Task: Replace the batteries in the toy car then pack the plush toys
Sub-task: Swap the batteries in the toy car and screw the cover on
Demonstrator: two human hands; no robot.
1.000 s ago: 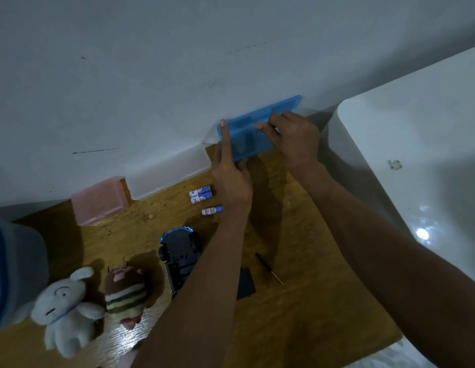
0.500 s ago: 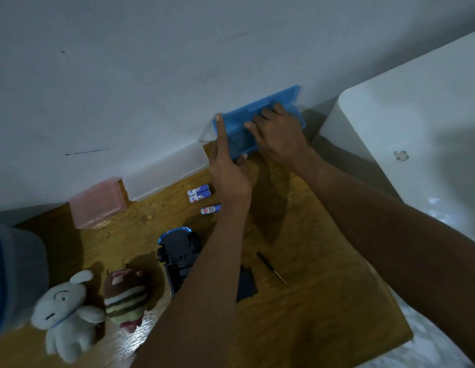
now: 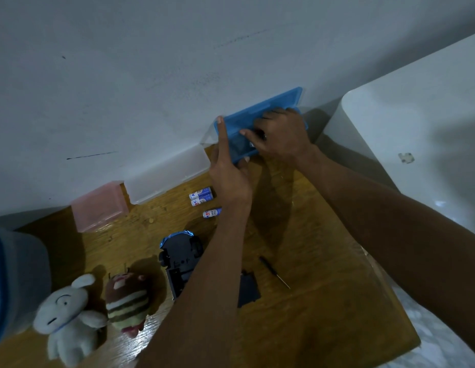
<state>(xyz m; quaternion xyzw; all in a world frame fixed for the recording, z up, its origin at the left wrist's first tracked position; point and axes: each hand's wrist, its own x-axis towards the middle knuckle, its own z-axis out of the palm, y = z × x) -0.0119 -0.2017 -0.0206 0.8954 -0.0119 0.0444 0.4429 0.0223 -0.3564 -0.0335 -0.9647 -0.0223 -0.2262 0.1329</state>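
Both hands are on the blue box (image 3: 237,126) up at 12 o'clock against the wall: left hand (image 3: 229,173) grips its near-left corner with the index finger straight up along the left edge, right hand (image 3: 281,135) lies on top with fingers curled over it. The toy car (image 3: 180,257) sits belly-up on the counter (image 3: 310,301) around 7 o'clock, three batteries (image 3: 203,200) just above it. White plush (image 3: 65,314) and striped plush (image 3: 128,298) are side by side at 8 o'clock, screwdriver (image 3: 274,272) near center.

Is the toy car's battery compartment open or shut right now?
Open. The toy car lies underside up, and its black cover sits apart on the table beside the screwdriver.
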